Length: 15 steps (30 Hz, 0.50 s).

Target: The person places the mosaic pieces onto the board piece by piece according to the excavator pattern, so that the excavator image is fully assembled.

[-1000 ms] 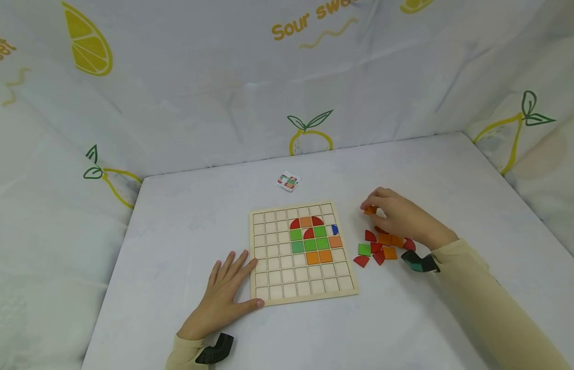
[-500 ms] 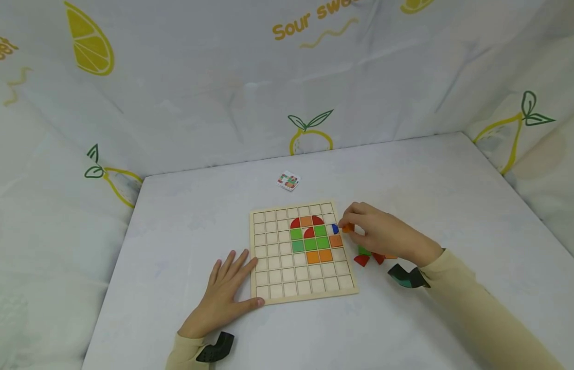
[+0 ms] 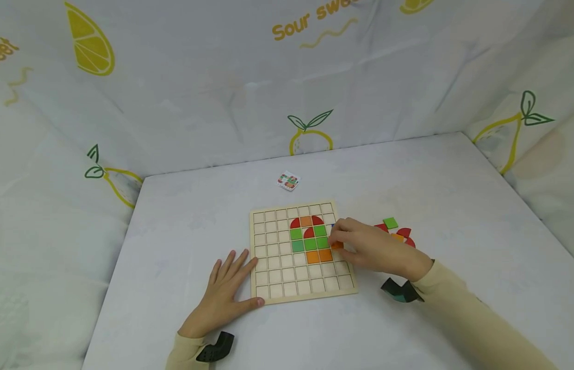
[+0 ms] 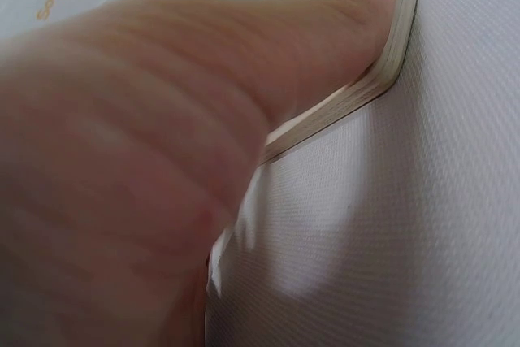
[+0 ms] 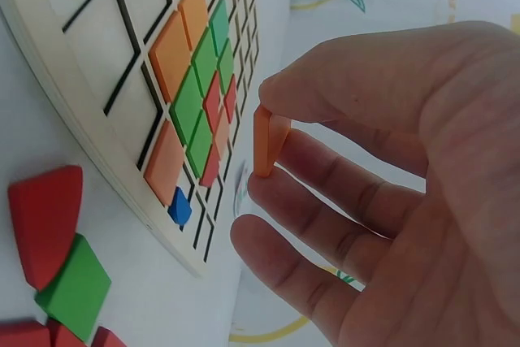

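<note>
A pale wooden grid board lies on the table. My left hand rests with spread fingers at its left edge; in the left wrist view the thumb lies on the board's corner. Over the right edge, my right hand pinches an orange tile between thumb and fingers. Green square tiles, orange squares and red quarter-circle tiles sit in the cells. A small blue piece lies near the right edge, mostly hidden by my hand in the head view.
Loose tiles lie right of the board, partly behind my right hand, among them a green square and a red piece. A small patterned card lies beyond the board. A printed cloth hangs behind the table.
My right hand has carried the orange tile from above the loose tiles leftward and nearer, to the board's right edge. The left hand keeps its place.
</note>
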{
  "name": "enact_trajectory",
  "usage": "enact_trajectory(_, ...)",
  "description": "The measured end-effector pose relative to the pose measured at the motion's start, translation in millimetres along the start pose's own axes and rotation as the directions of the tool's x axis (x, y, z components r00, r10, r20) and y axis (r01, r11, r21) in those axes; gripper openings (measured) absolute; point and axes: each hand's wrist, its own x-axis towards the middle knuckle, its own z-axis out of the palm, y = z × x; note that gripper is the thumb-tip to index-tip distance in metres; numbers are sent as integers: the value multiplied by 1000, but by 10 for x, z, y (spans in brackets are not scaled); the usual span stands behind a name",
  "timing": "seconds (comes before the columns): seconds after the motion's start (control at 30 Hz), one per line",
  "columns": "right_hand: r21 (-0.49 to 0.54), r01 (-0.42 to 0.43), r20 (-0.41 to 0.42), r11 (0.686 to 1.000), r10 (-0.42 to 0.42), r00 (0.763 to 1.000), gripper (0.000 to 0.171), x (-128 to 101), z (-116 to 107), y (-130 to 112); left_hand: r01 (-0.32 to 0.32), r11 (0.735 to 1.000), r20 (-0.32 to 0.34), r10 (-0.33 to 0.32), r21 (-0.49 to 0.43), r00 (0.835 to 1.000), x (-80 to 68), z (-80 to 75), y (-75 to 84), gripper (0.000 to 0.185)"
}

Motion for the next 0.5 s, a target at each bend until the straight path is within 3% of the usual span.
enact_trajectory(0.5, -12, -25, 42, 1000, 25, 999, 18, -9, 148, -37, 8, 1000, 13, -8, 6, 1000, 4, 7, -15, 92)
